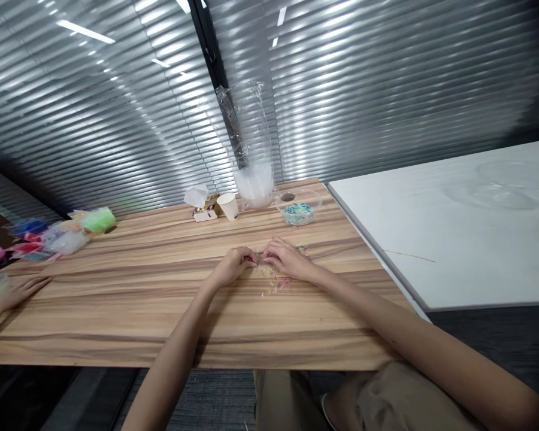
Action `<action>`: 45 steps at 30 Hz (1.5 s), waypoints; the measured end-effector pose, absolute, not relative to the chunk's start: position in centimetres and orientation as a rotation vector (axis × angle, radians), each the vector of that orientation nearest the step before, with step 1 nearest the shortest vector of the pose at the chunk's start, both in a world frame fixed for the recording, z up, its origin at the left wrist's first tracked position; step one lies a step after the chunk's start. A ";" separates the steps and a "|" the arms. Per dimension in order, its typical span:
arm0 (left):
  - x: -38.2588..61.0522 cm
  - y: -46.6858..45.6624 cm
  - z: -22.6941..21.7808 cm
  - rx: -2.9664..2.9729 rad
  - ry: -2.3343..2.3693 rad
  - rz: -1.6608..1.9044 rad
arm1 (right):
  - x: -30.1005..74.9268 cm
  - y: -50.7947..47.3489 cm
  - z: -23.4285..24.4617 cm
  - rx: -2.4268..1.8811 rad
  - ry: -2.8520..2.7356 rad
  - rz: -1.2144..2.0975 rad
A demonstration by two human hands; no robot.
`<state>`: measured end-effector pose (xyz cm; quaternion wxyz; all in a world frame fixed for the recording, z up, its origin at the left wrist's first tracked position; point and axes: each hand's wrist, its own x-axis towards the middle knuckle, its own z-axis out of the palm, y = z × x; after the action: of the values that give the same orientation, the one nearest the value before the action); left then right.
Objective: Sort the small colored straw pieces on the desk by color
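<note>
Over the wooden table [153,305], my left hand [234,266] is closed, thumb and fingertips pinched together. My right hand [288,261] faces it with its fingers curled inward, also closed. The fingertips of both hands almost meet; whatever they hold is too small to make out. Beneath and around them lie scattered tiny bits [270,285] in yellow, pink and other colours, with more just beyond my right hand. Farther back stands a clear round bowl [318,203] with blue, green and white bits in it.
Behind are a paper cup [227,206], a tissue box [206,211] and a tall clear plastic bag with a whitish lower part [256,187]. Colourful packets [67,241] lie at the left, near another person's hand [24,292]. A white table [467,251] adjoins on the right.
</note>
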<state>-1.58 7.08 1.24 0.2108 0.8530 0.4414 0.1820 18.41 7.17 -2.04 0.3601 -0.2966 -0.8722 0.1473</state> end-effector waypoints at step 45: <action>-1.8 6.7 2.0 2.387 1.198 0.357 | 18.8 5.3 -1.5 -0.750 -2.229 0.624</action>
<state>-1.79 6.74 2.00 0.2218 0.8637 0.4337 0.1294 18.77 5.29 -1.51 0.3472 -0.2890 -0.8592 0.2404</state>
